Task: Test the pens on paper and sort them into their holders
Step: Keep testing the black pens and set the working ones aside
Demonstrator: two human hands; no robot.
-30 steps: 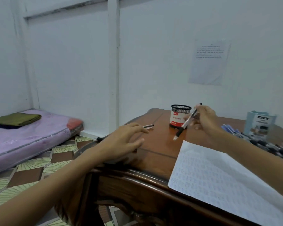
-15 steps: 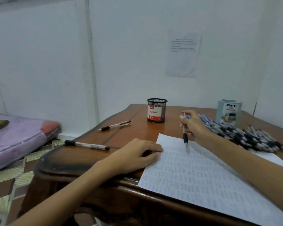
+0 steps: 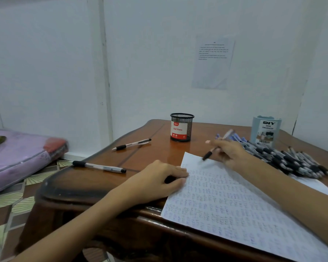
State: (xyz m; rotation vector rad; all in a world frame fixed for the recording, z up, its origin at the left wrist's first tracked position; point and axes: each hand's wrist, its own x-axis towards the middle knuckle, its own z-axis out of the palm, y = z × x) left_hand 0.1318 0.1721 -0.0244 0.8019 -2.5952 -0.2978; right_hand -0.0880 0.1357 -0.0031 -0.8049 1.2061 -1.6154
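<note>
The white sheet of paper [image 3: 225, 205], crowded with rows of small blue scribbles, lies at the near edge of the dark brown wooden table [image 3: 150, 154] and serves as the test ground. The right hand [image 3: 229, 154] is clamped on a clear-barrelled pen with a black rubber grip [image 3: 206, 155]. Its fingers pinch the barrel, and the tip slants down toward the sheet's far left corner; blur hides whether the tip touches. The left hand [image 3: 159, 181] holds nothing: its loosely bent fingers rest on the sheet's left edge, pinning it. The step in hand looks like the test stroke. Doing it well means aiming for the barer strip at that far corner, where a fresh line reads apart from the old marks. The stroke should be short and light while the left hand stops the sheet from sliding. Beyond the sheet's far corner stands a black wire-mesh cup with a red and white "Ball Pens" label [image 3: 181, 127]. Off the sheet's far right stands a pale blue "DIY Desk Organiser" holder [image 3: 265, 132], with a large heap of black-gripped pens [image 3: 292, 159] between it and the sheet. Two loose clear pens lie left of the sheet, one closer [image 3: 98, 166] and one farther off [image 3: 132, 144]. Which holder suits the held pen should follow from the mark it leaves.
</note>
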